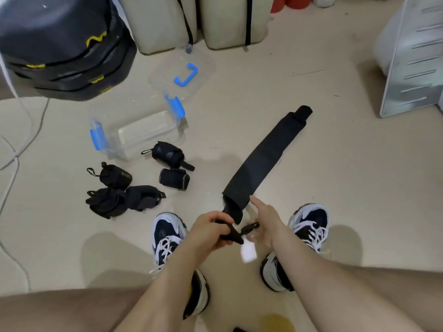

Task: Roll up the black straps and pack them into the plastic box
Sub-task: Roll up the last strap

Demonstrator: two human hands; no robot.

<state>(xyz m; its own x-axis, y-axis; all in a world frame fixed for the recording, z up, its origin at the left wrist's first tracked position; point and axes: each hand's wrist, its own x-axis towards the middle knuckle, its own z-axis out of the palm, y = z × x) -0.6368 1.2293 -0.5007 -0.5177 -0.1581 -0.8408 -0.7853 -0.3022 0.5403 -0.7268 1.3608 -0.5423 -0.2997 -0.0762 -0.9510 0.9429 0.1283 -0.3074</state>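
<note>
A long black strap (pixel 263 154) lies unrolled on the floor, running from my hands up to the right. My left hand (pixel 211 230) grips its near end, fingers curled round the narrow tail. My right hand (pixel 265 224) is beside that end with its index finger stretched along the strap's edge; its lower fingers seem to hold the thin loop, with a white tag (pixel 248 251) hanging below. Several rolled black straps (pixel 119 190) sit on the floor at the left. The clear plastic box (pixel 141 133) with blue clips stands open behind them.
The box's clear lid (pixel 184 73) with a blue handle lies further back. Stacked black and yellow bags (pixel 62 49) fill the upper left, beige cushions (pixel 196 20) stand at the back, a white rack (pixel 412 56) at the right. Cables (pixel 14 159) run down the left. My shoes (pixel 167 233) flank my hands.
</note>
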